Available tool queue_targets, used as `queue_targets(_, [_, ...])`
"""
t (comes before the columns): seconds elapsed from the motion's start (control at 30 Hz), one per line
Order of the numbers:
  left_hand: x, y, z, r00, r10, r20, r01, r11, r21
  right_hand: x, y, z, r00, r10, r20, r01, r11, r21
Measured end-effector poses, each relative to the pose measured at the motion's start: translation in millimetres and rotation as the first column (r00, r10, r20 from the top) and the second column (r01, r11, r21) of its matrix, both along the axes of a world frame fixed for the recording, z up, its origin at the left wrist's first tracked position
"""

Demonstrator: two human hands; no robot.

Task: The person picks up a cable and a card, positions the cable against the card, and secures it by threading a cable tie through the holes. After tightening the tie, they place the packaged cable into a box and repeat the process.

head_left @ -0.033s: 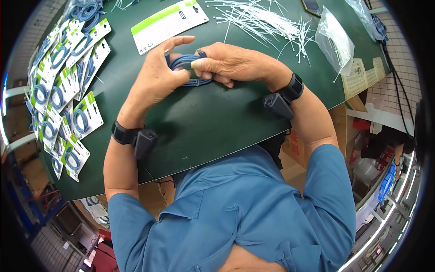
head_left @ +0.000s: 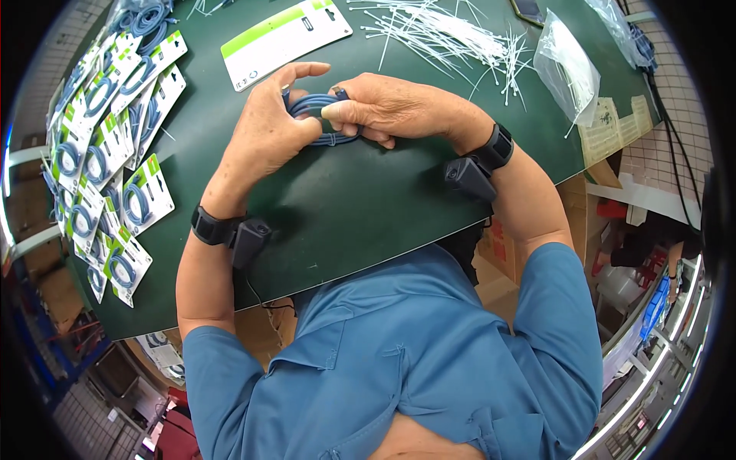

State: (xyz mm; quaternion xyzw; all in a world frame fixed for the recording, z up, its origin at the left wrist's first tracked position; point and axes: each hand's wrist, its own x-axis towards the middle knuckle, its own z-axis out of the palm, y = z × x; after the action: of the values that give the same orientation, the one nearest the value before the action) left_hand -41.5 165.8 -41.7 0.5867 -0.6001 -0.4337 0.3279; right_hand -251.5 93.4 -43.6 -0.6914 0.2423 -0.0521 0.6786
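Observation:
A coiled blue-grey cable (head_left: 313, 103) is held above the green table, with a plug end sticking up on either side of the coil. My left hand (head_left: 268, 126) grips the coil's left side, thumb at its near side and index finger stretched out above it. On the right side, my right hand (head_left: 391, 107) pinches the coil between thumb and bent fingers. A thin tie appears to cross the near strands. Just beyond my hands lies a flat white and green backing card (head_left: 287, 44), with no cable on it.
Carded cables (head_left: 138, 203) lie overlapping along the left side, with loose coils (head_left: 149, 19) behind them. White cable ties (head_left: 452, 38) are scattered at the far right, beside a clear plastic bag (head_left: 567, 73) and a worn paper sheet (head_left: 617, 130). The green table (head_left: 360, 207) ends near my body.
My left wrist has shifted very slightly to the right. Both hands keep their hold on the cable.

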Motion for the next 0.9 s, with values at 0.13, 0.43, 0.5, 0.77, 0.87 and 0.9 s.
queue_targets(0.13, [-10.8, 0.6, -2.8, 0.98, 0.007, 0.199, 0.002, 0.999, -0.045, -0.6, -0.9, 7.1, 0.983, 0.135, -0.123, -0.152, 0.978, -0.142])
queue_targets(0.43, [-11.9, 1.3, -12.1, 0.998, -0.04, 0.041, 0.042, 0.998, -0.053, -2.8, -4.7, 3.7, 0.987, 0.157, 0.036, -0.142, 0.953, -0.267])
queue_targets(0.5, [-14.9, 2.1, -2.1, 0.993, -0.019, 0.114, 0.031, 0.994, -0.108, -3.8, -5.9, 1.7, 0.988, 0.141, 0.059, -0.12, 0.955, -0.272])
queue_targets(0.77, [-20.8, 5.6, 31.3, 0.952, 0.295, 0.076, -0.197, 0.788, -0.583, -14.6, -5.3, 35.2, 0.994, -0.085, 0.07, 0.095, 0.983, -0.154])
queue_targets(0.87, [-26.0, 9.0, 37.5, 0.853, 0.509, 0.113, -0.101, 0.373, -0.922, -17.2, -9.9, 27.2, 0.951, -0.218, 0.219, 0.228, 0.974, -0.019])
queue_targets(0.9, [-28.7, 18.1, 36.6, 0.879, 0.392, 0.272, 0.059, 0.476, -0.877, -18.0, -10.9, 25.2, 0.949, -0.222, 0.224, 0.234, 0.972, -0.026])
